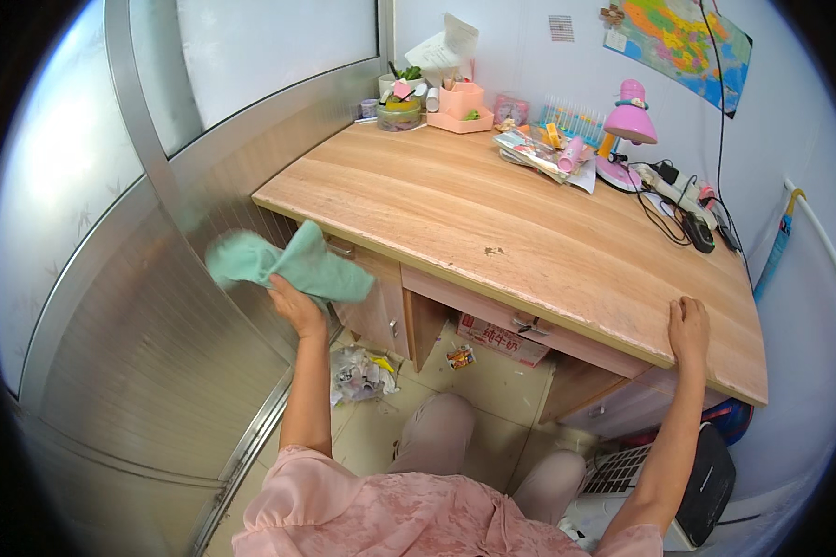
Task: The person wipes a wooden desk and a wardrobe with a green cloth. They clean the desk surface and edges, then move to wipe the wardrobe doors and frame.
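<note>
My left hand (297, 308) is closed on a light green cloth (330, 267), held up in the air off the desk's left front corner, beside the glass partition. The cloth hangs folded and bunched, and its left end is blurred. My right hand (689, 327) rests on the wooden desk (418, 176) near its right front edge, holding nothing, its fingers loosely bent against the top. A small dark worn patch (494, 251) marks the desktop between the hands.
Along the back stand a pink organizer (460, 116), stacked books (539, 153), a pink lamp (630, 121) and a power strip (683, 195) with cables. A framed glass partition (186, 278) borders the left. Below are a bag of rubbish (358, 376), a carton (502, 342) and a white-and-black object (706, 483).
</note>
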